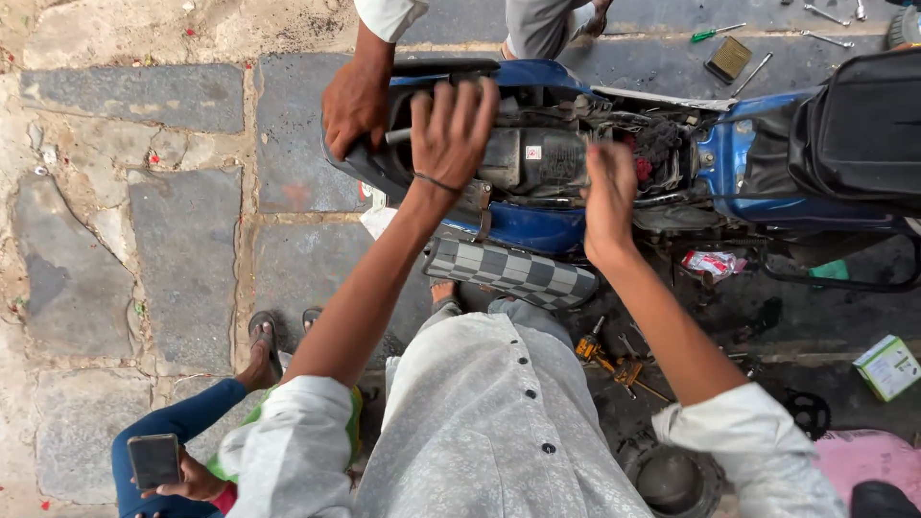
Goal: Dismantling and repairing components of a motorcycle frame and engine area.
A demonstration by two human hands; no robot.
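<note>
A: Where are the hands?

B: Both are over the opened scooter (537, 206), which lies across the far part of the paved ground. The left hand (451, 129) has its fingers spread and pressing down on the dark compartment rim (432, 72) at the scooter's left end. It clamps nothing. The right hand (609, 192) is blurred over the middle, by the grey engine block (537, 158); I cannot tell whether its fingers are together or hold anything.

A: And the other hand, far left?

B: That belongs to a co-worker standing on the far side. That helper hand (355, 101) grips the blue body edge beside a short metal bar (398, 136).

A: How would you do this well?

B: I'd judge the scooter needs steadying, so press flat and evenly on the rim, keep fingers clear of the tangled red wiring (652, 153), and let the helper take the weight.

A: Materials?

B: Glossy blue panels, greasy dull metal inside, and a black padded seat (854, 125) on the right. A checkered footboard (508, 273) sits on the near side. Small orange tools (609, 360) lie on the oily ground near right, with a green-and-white box (887, 366) further right. The stone slabs (182, 249) to the left are rough and cracked. Another person sits near left with a phone (153, 460).
</note>
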